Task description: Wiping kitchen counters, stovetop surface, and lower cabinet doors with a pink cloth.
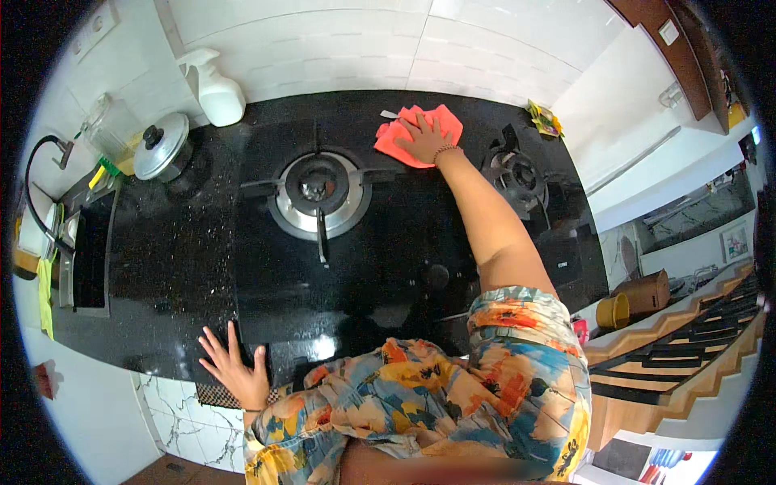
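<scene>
My right hand [419,142] lies with spread fingers on a coral-red cloth [446,123] near the back of the black glass cooktop [380,267]. The cloth is bunched and wrinkled, between the two burners. My left hand [241,370] rests flat with fingers apart on the front edge of the black speckled counter [174,267], holding nothing. To the left of the cloth sits the large gas burner [315,190] with its pan supports. A smaller burner [517,179] is just right of my right wrist.
A white spray bottle [220,95] and a lidded silver pot [164,149] stand at the back left. Further left are a glass jar [111,129], a sink [89,259] and a black faucet [31,190]. A yellow packet [546,119] lies at the back right.
</scene>
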`<state>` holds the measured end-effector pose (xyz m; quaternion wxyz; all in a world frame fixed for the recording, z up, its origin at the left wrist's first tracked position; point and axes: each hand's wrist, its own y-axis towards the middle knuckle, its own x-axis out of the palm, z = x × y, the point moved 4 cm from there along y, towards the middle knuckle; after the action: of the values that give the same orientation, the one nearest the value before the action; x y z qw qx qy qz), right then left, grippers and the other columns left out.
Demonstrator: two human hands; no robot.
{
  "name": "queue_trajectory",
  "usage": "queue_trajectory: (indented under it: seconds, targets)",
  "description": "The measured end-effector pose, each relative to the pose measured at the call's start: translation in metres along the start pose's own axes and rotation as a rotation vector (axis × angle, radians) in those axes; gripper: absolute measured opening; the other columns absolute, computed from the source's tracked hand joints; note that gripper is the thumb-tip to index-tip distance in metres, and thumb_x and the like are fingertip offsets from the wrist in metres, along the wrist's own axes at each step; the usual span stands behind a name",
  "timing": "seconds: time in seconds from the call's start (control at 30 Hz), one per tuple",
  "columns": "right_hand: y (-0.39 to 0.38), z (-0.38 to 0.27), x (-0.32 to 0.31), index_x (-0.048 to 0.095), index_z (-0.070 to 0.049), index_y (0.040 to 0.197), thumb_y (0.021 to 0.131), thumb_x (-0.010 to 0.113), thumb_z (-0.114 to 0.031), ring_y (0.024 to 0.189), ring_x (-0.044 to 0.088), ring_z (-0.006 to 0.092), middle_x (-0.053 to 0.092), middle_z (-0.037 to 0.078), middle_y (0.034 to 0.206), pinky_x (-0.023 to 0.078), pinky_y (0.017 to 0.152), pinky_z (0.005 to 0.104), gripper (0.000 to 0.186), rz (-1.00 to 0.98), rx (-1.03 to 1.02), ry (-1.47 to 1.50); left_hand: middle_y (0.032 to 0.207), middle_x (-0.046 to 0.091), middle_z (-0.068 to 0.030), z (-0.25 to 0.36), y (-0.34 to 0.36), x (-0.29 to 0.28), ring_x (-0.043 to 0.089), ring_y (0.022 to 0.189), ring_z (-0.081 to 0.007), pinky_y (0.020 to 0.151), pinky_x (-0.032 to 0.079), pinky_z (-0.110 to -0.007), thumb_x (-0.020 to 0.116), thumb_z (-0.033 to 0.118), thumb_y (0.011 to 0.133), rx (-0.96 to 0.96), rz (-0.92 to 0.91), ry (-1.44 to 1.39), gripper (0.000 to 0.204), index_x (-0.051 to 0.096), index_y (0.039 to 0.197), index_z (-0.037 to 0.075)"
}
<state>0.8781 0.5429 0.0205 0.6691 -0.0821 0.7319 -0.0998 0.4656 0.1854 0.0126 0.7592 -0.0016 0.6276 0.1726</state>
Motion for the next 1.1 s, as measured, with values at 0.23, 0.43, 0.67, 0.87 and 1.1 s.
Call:
queue_trajectory:
  seconds: [0.23, 0.43, 0.67, 0.87, 1.1]
  targets:
    - [-0.037, -0.009, 0.021, 0.019, -0.035, 0.142, 0.085, 0.034, -0.062, 0.138, 0.006, 0.0350, 0.005, 0.001, 0.152, 0.010, 0.105, 0.0634, 0.065, 0.050, -0.046, -0.043, 0.148, 0.019, -0.0160, 0.001, 0.000, -0.001, 0.012, 0.137, -0.0376, 0.105, 0.006, -0.059, 0.060, 0.045, 0.077, 0.070, 0.045, -0.027, 0.066, 0.042, 0.136, 0.021]
    - [-0.087, -0.028, 0.032, 0.015, -0.035, 0.143, 0.085, 0.037, -0.061, 0.139, 0.005, 0.0331, 0.004, 0.006, 0.152, 0.009, 0.106, 0.0605, 0.067, -0.001, -0.023, -0.003, 0.149, 0.020, -0.0126, 0.002, -0.001, -0.001, 0.014, 0.137, -0.0350, 0.105, 0.007, -0.059, 0.061, 0.039, 0.080, 0.130, 0.051, -0.069, 0.061, 0.041, 0.136, 0.024]
    - [-0.149, -0.064, 0.035, 0.006, -0.027, 0.145, 0.084, 0.040, -0.061, 0.140, -0.003, 0.0300, -0.002, 0.003, 0.152, 0.001, 0.109, 0.0554, 0.078, -0.143, 0.142, 0.097, 0.149, 0.021, -0.0104, 0.008, -0.002, -0.005, 0.014, 0.137, -0.0344, 0.104, 0.006, -0.062, 0.060, 0.042, 0.079, 0.197, 0.046, -0.098, 0.061, 0.042, 0.135, 0.025]
    - [-0.180, -0.100, 0.054, 0.004, -0.027, 0.146, 0.085, 0.039, -0.059, 0.139, -0.003, 0.0308, -0.002, 0.002, 0.152, 0.002, 0.109, 0.0554, 0.077, -0.145, 0.102, 0.068, 0.148, 0.022, -0.0142, 0.008, -0.003, -0.002, 0.013, 0.137, -0.0369, 0.103, 0.003, -0.063, 0.059, 0.046, 0.078, 0.282, 0.045, -0.134, 0.062, 0.043, 0.134, 0.024]
    - [-0.239, -0.134, 0.069, 0.035, -0.017, 0.134, 0.087, 0.049, -0.038, 0.123, 0.036, 0.0343, 0.030, 0.011, 0.141, 0.029, 0.102, 0.0482, 0.054, 0.161, -0.230, 0.049, 0.148, 0.022, -0.0112, 0.006, -0.006, -0.003, 0.014, 0.137, -0.0350, 0.104, 0.004, -0.063, 0.060, 0.045, 0.078, 0.341, 0.056, -0.142, 0.059, 0.046, 0.132, 0.025]
